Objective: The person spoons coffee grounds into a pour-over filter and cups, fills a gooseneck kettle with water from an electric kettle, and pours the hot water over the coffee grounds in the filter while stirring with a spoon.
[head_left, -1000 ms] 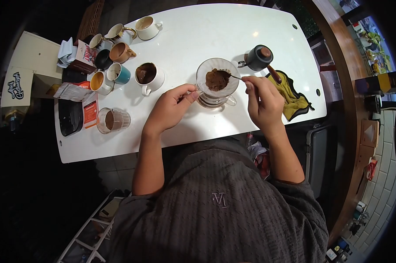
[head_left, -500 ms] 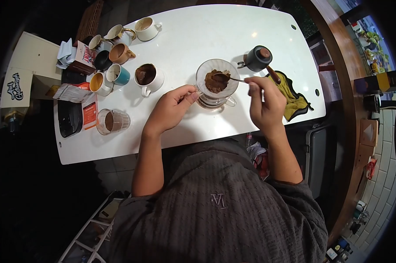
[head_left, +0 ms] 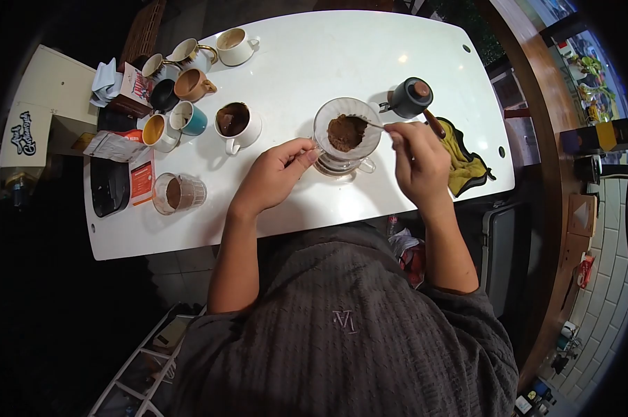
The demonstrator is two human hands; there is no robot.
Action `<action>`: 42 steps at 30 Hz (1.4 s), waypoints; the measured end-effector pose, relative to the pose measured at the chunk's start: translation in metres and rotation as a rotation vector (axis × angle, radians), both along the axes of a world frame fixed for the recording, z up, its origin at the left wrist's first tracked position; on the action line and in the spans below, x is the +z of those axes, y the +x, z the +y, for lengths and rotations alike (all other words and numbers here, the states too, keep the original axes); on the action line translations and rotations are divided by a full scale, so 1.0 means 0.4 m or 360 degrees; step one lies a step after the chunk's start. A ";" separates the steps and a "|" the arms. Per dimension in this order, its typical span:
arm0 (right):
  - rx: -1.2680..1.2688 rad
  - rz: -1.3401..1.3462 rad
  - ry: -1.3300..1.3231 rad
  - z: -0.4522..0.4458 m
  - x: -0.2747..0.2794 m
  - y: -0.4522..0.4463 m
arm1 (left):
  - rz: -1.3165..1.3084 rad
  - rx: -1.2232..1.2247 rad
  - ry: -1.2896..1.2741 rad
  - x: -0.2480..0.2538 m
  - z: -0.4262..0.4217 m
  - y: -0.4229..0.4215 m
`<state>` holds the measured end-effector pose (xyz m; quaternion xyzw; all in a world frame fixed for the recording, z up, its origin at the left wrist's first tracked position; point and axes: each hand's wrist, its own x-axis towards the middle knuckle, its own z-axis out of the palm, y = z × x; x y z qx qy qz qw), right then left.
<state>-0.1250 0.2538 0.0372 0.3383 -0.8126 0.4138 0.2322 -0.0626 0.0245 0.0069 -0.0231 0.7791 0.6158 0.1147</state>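
A clear dripper (head_left: 326,139) with a pale filter and brown coffee grounds (head_left: 346,132) rests on a glass server (head_left: 336,165). At its left side, my left hand (head_left: 278,172) pinches the dripper's handle between thumb and fingers. My right hand (head_left: 420,158) grips a thin metal spoon (head_left: 374,125) from the right, its tip at the right part of the grounds. Behind my right hand stands a dark kettle (head_left: 408,99) with a wooden handle, beside a yellow-green cloth (head_left: 467,164).
On the white table (head_left: 300,62), a white mug (head_left: 248,129) with dark contents stands left of the dripper. Further left are several cups, a ribbed glass (head_left: 189,193) with brown powder, a black scale (head_left: 109,186) and a carton (head_left: 133,90).
The spoon has moved from the middle of the grounds to their right part, and the grounds' surface has shifted. My left hand keeps its hold. The view has shifted slightly.
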 end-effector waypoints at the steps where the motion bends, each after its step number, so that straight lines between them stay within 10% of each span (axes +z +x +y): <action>1: 0.0050 -0.0004 0.0050 -0.002 -0.003 0.002 | 0.0017 0.0005 -0.0016 -0.001 0.001 0.000; 29: -0.0550 -0.0835 -0.0334 0.139 -0.091 -0.116 | -0.0036 0.0062 -0.0037 -0.008 -0.004 0.002; 33: -0.1105 -0.0753 0.0765 0.238 -0.205 -0.213 | 0.0021 0.0113 -0.0107 -0.012 -0.004 0.003; 42: -0.0483 -0.1654 -0.0180 0.256 -0.285 -0.240 | -0.0003 0.0203 -0.0167 0.001 0.006 0.007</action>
